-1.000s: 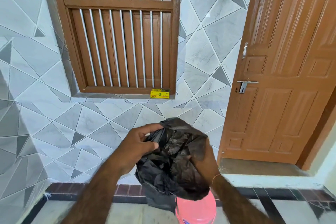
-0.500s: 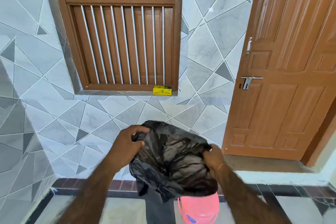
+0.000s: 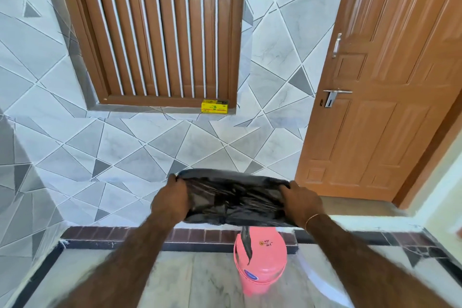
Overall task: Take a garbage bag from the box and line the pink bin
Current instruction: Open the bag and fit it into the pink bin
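Fingers (image 3: 180, 184) of my left hand (image 3: 171, 201) are curled over the left edge of the black garbage bag (image 3: 233, 199), clamped on the film. Fingers of my right hand (image 3: 301, 204) are curled the same way over the right edge, also clamped on the film. A thin bangle (image 3: 312, 219) sits on the right wrist.

The bag is stretched wide and taut between the two hands, its mouth pulled into a long flat oval. The film is blurred, so I cannot say for sure how far the opening gapes. A narrow tail of the bag (image 3: 246, 245) hangs from its underside in front of the pink bin (image 3: 260, 260).

The bin stands upright on the pale floor (image 3: 195, 280), below the bag and slightly right of its middle. The bag is held above the rim; only the hanging tail overlaps the bin in my view, and I cannot tell whether it touches. A blue oval label (image 3: 250, 275) shows on the bin wall.

Further out: a yellow box (image 3: 215, 107) rests on the sill at the lower right corner of the barred wooden window (image 3: 155, 32), well apart from the bin. Grey geometric wall tiles (image 3: 140, 147) surround the window. A closed wooden door (image 3: 385, 97) stands to the right.
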